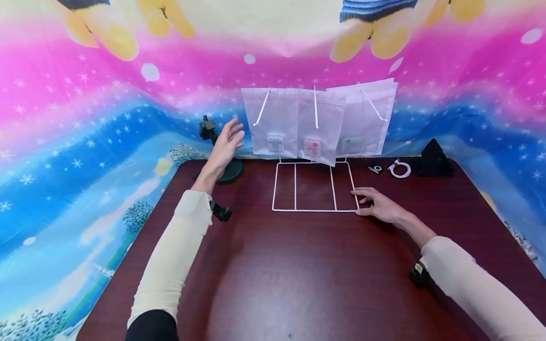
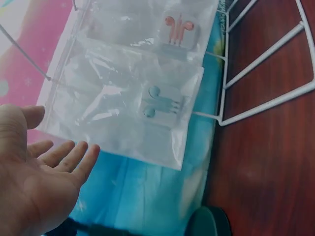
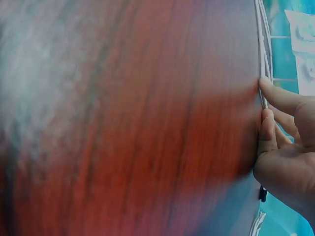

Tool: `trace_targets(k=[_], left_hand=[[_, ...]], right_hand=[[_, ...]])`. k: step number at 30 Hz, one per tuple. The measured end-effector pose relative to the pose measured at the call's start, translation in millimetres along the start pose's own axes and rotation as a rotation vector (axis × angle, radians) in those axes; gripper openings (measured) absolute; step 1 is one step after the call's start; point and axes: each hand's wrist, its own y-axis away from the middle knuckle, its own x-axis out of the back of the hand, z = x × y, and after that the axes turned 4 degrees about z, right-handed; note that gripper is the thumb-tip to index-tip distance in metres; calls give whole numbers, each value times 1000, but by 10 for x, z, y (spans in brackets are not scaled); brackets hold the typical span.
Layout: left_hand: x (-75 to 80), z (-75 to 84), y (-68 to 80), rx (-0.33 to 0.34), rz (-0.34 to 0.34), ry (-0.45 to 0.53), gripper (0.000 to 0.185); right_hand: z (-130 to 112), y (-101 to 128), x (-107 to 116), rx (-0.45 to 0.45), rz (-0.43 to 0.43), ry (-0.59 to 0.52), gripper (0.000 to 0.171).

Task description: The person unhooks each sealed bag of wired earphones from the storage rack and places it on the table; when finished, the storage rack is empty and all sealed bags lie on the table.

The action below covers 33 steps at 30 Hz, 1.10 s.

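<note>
White wire rack (image 1: 314, 208) w/ 3 hanging earphone bags (image 1: 315, 124)

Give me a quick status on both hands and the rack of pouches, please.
Left hand open, raised beside the left pouch, not touching. Right hand flat on table, fingertips against the wire rack base. Three pouches hanging; nothing between hand and pouch.

A dark red wooden table (image 1: 298, 274) fills the foreground. At its far left stands a small black stand on a round dark green base (image 1: 232, 171). Toward the far right lie a coiled white cable (image 1: 399, 168), a small black-and-white clip (image 1: 376, 168) just beside it, and a black wedge-shaped holder (image 1: 432, 160). Behind everything hangs a bright pink and blue backdrop (image 1: 85, 123) with snowflakes and trees.
</note>
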Motion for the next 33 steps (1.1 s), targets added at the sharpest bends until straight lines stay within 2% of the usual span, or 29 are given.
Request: trace_targets(k=[4, 11, 17, 20, 23, 27, 30, 33], left_hand=[[-103, 107, -129, 3, 26, -54, 65], [-202, 272, -421, 76, 186, -144, 66], [-229, 356, -579, 117, 175, -81, 66], [-218, 355, -585, 135, 194, -49, 68], [-204, 341, -562, 140, 256, -23, 66], [-223, 350, -539, 121, 319, 14, 49], [-259, 382, -534, 112, 323, 34, 35], [-291, 424, -525, 109, 324, 53, 28]], right_hand=[[-22, 3, -4, -15, 7, -4, 67], [-39, -10, -23, -13, 10, -8, 66], [-25, -19, -25, -24, 21, 0, 65], [-18, -29, -39, -22, 17, 0, 65], [-20, -38, -54, -20, 11, -6, 65], [-27, -32, -50, -36, 14, 4, 65], [-29, -23, -37, -54, 16, 20, 64], [-24, -24, -30, -70, 14, 29, 64]])
